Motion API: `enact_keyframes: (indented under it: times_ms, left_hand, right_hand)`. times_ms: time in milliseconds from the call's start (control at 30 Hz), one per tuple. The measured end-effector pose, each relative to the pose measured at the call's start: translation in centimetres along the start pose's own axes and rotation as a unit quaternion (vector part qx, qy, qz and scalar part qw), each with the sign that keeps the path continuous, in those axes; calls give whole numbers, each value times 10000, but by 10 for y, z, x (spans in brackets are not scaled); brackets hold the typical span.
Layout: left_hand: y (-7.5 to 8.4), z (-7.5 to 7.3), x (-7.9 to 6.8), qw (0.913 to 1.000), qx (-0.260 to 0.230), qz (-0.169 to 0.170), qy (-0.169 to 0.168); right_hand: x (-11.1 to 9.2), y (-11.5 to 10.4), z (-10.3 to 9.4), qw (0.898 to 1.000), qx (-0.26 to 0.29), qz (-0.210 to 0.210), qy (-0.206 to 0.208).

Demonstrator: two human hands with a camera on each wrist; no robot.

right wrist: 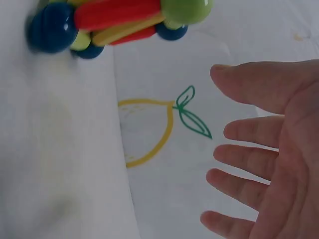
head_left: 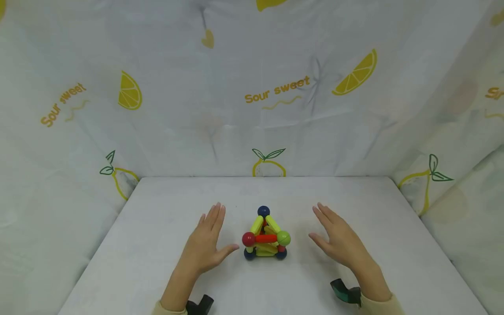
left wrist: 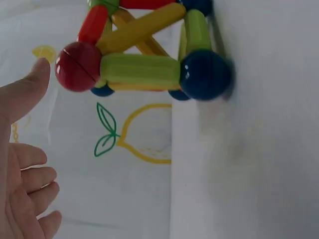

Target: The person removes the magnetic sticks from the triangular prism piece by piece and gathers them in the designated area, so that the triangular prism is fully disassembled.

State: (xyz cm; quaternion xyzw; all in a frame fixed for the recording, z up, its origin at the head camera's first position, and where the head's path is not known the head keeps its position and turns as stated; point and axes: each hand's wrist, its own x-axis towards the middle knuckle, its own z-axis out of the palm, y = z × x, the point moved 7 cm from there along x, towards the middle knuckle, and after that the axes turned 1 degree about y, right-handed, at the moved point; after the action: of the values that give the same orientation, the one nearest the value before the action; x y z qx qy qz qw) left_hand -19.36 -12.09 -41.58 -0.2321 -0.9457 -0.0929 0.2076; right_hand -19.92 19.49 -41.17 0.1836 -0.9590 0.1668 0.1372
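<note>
A small frame built of colored rods and balls (head_left: 266, 239) stands on the white table between my two hands. Its balls are red, green and dark blue; its rods are red, yellow and light green. To its left is my left hand (head_left: 206, 245), fingers straight and thumb pointing toward the red ball (left wrist: 78, 66), touching nothing. My right hand (head_left: 342, 240) is held off to the right of the frame, with its fingers extended and spread in the right wrist view. Neither hand holds anything. The green ball (right wrist: 187, 7) is cut by the top edge of the right wrist view.
The white tabletop (head_left: 157, 210) ends at a hanging white cloth (head_left: 177, 131) printed with lemons and lettering, which also covers both sides. A dark strap (head_left: 345, 292) is at the right wrist, another dark strap (head_left: 200, 305) at the left.
</note>
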Motion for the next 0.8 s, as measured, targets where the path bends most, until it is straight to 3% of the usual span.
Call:
enact_keyframes:
  times_ms: [100, 233, 333, 467, 633, 800]
  left_hand:
    - [18, 2, 9, 9970, -688, 333, 150]
    - [35, 8, 17, 9829, -1738, 562, 225]
    - [42, 16, 19, 9675, -2462, 537, 206]
    - [43, 27, 17, 9465, -3211, 287, 172]
    - [46, 39, 14, 9250, -3787, 226, 206]
    - [50, 42, 15, 9142, -4030, 258, 341]
  right_hand:
    - [5, -17, 3, 9968, 773, -99, -186]
    - [7, -35, 8, 9840, 1732, -374, -173]
    - [8, -43, 14, 9708, 2321, -592, -131]
    - [9, -50, 22, 9529, 2970, -555, -253]
    - [11, -56, 31, 9389, 3415, -336, -285]
    - [10, -58, 34, 9454, 3255, -145, -17]
